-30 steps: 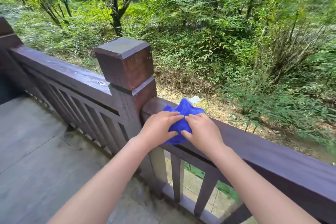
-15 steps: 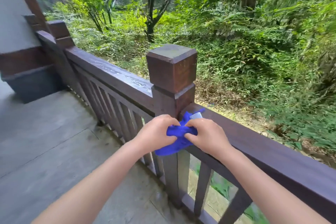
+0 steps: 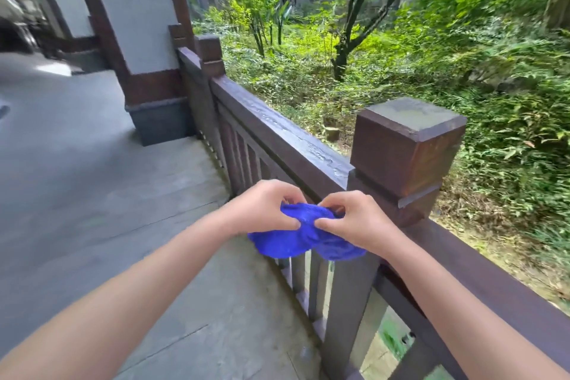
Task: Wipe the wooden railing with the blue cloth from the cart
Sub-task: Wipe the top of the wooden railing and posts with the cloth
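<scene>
Left hand: your left hand (image 3: 266, 207) pinches the blue cloth (image 3: 303, 236) at centre frame.
Right hand: your right hand (image 3: 354, 219) grips the same bunched cloth, fingertips nearly meeting the left's.
Hidden: both hands cover the cloth's upper folds; upper-left background is blurred.
Cloth: it sags below your knuckles, in front of the wooden railing (image 3: 287, 140), beside the square post (image 3: 404, 151); contact unclear.
Setting: grey paved floor (image 3: 92, 182) left, green shrubs (image 3: 462, 55) upper right.
</scene>
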`<state>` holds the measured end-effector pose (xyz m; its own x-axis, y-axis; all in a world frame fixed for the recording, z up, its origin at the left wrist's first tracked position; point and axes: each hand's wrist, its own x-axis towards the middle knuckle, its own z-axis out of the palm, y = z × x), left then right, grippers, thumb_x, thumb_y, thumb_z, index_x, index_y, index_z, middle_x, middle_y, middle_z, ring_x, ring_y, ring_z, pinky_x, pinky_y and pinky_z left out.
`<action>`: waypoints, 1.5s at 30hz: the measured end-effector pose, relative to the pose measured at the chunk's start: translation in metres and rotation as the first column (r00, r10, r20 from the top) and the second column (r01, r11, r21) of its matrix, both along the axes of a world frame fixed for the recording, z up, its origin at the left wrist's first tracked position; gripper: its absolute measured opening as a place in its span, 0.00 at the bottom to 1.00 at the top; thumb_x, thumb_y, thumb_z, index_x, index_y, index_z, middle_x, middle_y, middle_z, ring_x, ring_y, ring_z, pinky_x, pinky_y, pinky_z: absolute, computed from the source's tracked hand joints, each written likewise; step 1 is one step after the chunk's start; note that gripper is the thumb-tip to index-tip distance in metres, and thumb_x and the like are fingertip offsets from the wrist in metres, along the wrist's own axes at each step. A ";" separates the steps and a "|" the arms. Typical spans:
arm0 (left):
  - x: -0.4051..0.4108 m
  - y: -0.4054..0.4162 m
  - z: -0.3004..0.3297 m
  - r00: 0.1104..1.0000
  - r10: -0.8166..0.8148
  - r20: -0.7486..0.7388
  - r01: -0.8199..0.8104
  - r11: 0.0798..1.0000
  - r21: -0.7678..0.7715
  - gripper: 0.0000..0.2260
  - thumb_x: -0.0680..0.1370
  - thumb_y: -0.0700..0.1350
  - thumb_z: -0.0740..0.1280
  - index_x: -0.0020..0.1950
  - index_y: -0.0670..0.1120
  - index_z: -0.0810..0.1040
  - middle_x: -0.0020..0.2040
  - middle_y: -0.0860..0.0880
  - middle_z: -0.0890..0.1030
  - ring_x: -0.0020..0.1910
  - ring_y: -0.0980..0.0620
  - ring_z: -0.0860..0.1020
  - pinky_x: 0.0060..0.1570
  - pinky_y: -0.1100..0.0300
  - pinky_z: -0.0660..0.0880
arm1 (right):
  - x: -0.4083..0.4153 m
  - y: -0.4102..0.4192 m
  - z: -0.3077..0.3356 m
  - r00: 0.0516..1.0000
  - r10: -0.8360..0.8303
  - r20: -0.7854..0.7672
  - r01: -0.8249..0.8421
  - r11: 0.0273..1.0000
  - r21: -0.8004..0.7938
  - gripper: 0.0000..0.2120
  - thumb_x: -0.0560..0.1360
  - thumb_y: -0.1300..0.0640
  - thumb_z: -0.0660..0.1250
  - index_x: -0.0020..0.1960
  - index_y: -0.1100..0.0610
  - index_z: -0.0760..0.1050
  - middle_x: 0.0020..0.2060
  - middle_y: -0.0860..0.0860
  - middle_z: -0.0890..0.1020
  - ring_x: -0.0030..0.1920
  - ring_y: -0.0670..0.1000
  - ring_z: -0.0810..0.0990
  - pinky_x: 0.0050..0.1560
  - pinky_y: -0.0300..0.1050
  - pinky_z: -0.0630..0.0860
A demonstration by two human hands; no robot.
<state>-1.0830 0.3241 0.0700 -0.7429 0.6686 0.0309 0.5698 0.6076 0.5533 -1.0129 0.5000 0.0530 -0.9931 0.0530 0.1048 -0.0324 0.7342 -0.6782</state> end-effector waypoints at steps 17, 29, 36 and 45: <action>-0.192 0.029 0.038 0.987 -0.121 -0.102 0.106 0.984 -0.140 0.12 0.66 0.41 0.65 0.46 0.55 0.79 0.43 0.53 0.82 0.42 0.57 0.77 0.41 0.62 0.75 | -0.172 -0.001 -0.003 0.977 -0.196 -0.084 0.185 0.974 -0.128 0.04 0.66 0.56 0.66 0.41 0.51 0.78 0.34 0.48 0.82 0.37 0.50 0.79 0.39 0.46 0.75; -0.300 0.107 0.045 0.847 -0.494 -0.198 0.486 0.869 -0.092 0.14 0.66 0.40 0.67 0.48 0.55 0.80 0.43 0.54 0.82 0.43 0.56 0.76 0.40 0.71 0.69 | -0.227 0.024 0.023 0.826 -0.534 -0.180 0.548 0.836 0.037 0.08 0.68 0.56 0.63 0.46 0.52 0.78 0.40 0.51 0.82 0.43 0.55 0.78 0.42 0.49 0.74; -0.331 0.163 0.042 0.662 -0.734 -0.153 0.724 0.678 -0.125 0.12 0.66 0.42 0.68 0.48 0.52 0.80 0.44 0.50 0.83 0.45 0.50 0.78 0.47 0.56 0.75 | -0.237 0.046 0.038 0.658 -0.749 -0.077 0.752 0.649 0.113 0.07 0.67 0.58 0.67 0.44 0.52 0.81 0.40 0.52 0.84 0.43 0.54 0.79 0.44 0.46 0.73; -0.310 0.197 0.071 0.464 -0.846 -0.263 0.880 0.475 0.025 0.11 0.68 0.41 0.67 0.49 0.48 0.80 0.45 0.47 0.83 0.45 0.48 0.78 0.43 0.58 0.73 | -0.213 0.041 0.079 0.426 -0.877 -0.224 0.869 0.327 0.372 0.07 0.68 0.60 0.65 0.45 0.54 0.78 0.44 0.56 0.82 0.48 0.59 0.78 0.49 0.53 0.77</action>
<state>-1.3927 0.5206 0.1407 0.2468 0.9384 0.2420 0.8566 -0.3280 0.3984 -1.2259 0.5411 0.1320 -0.4031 0.8510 0.3367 0.7954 0.5077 -0.3309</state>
